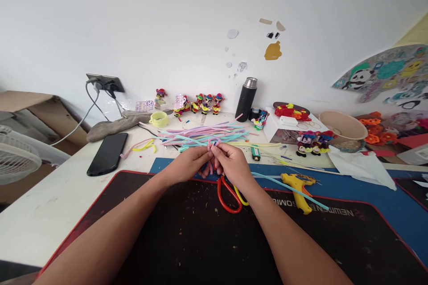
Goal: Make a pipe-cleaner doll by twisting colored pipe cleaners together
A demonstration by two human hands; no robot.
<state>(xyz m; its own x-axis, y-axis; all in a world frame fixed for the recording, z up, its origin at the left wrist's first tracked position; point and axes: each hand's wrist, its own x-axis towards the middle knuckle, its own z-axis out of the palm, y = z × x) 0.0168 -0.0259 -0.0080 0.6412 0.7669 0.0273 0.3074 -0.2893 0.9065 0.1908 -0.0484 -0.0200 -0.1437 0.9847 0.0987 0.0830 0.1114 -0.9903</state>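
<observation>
Along the white wall, finished-looking figures are lined up; a bent pink stem is pinched by left hand and right hand, loose stems left unshaped.

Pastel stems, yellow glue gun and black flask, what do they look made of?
Pastel stems: probably fuzzy fibre, soft and matte; any wire core is hidden.
Glue gun: likely plastic, evenly yellow and moulded.
Flask: probably coated metal, dark body, shiny silver cap.

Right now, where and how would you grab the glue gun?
Glue gun: I'd take the lower handle, coming from the near edge with the right hand once free. It lies flat, handle toward the person; a blue stem crosses higher up.
</observation>
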